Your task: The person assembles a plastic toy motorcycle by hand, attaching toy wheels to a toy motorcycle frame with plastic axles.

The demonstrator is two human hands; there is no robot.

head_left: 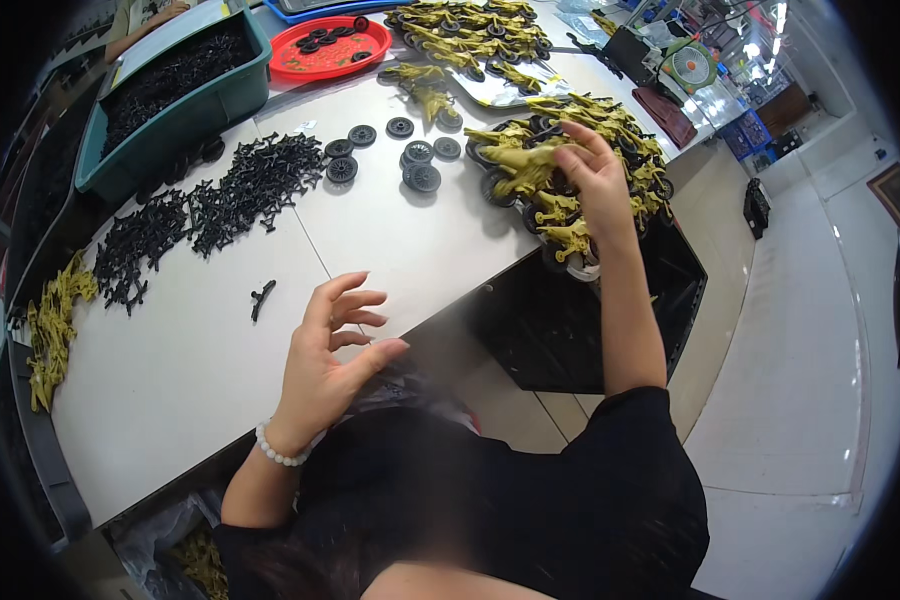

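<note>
Yellow plastic pieces (58,325) lie heaped at the far left of your counter (200,400), with small black parts (255,190) piled to their right and one lone black part (261,301) nearer you. Your left grip (322,372) is empty, fingers loosely curled over the counter's near edge. Beyond it lie loose black wheels (422,178). Further right, your right grip (600,190) pinches a yellow toy bike (525,166) at its right end, just above the crowded toy bikes (570,238). It should be light, stiff and rather smooth, with thin parts that could snap; the thick middle looks the safest hold. Its long axis runs roughly sideways, free end leftward; blur hides which end is the front.
</note>
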